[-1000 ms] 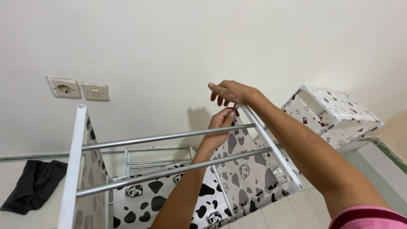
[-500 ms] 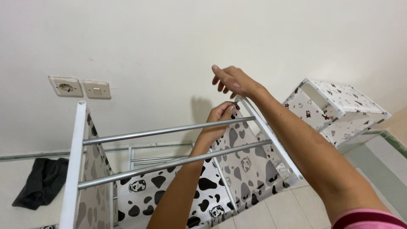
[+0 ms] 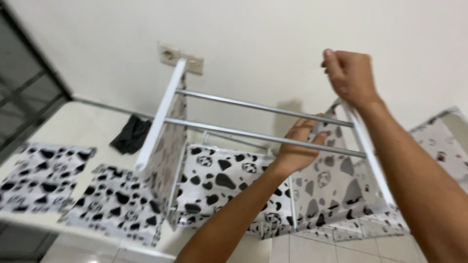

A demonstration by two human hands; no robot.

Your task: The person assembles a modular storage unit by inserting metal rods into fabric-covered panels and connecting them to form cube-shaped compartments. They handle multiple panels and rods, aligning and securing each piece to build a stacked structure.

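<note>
Head view: cow-print rack [image 3: 229, 180], 2 silver rods [image 3: 253, 104].

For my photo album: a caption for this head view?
Left hand grips a metal rod of a cow-print rack.

A dark cloth [image 3: 130, 135] lies crumpled on the floor against the white wall [image 3: 263, 34]. A wall socket plate [image 3: 180, 57] is mounted above it. 2 cow-print fabric panels [image 3: 78, 192] lie flat at left. White floor tiles [image 3: 336, 248] show at bottom right.
</note>
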